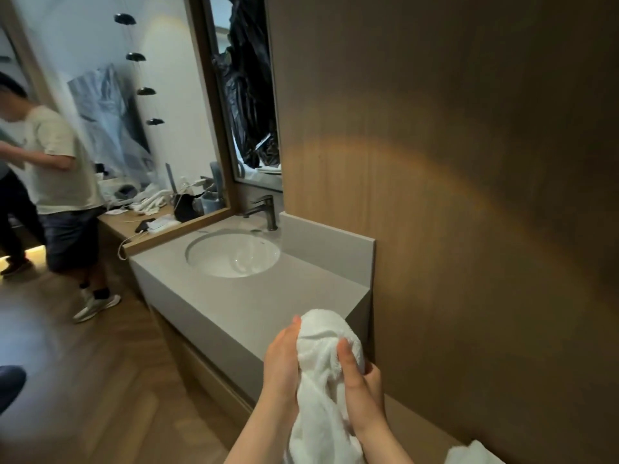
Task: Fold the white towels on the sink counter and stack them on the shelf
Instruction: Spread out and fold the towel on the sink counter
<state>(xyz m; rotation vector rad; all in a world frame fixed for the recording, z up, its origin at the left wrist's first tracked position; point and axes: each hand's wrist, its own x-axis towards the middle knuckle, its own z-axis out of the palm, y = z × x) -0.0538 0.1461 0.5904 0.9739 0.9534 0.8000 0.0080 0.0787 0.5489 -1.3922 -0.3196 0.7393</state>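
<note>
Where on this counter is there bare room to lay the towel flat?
The widest bare patch of the counter lies between the basin and the near edge, reaching the wall on the right. The back strip by the faucet is tight; the desk beyond is cluttered. The white towel is held at the near right corner.

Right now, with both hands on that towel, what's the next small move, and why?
Probably lower the towel onto the counter just ahead and spread it flat. It is bunched up between the left hand and right hand, its tail hanging down, so no fold can start yet. The counter in front of the sink offers a flat surface.
</note>
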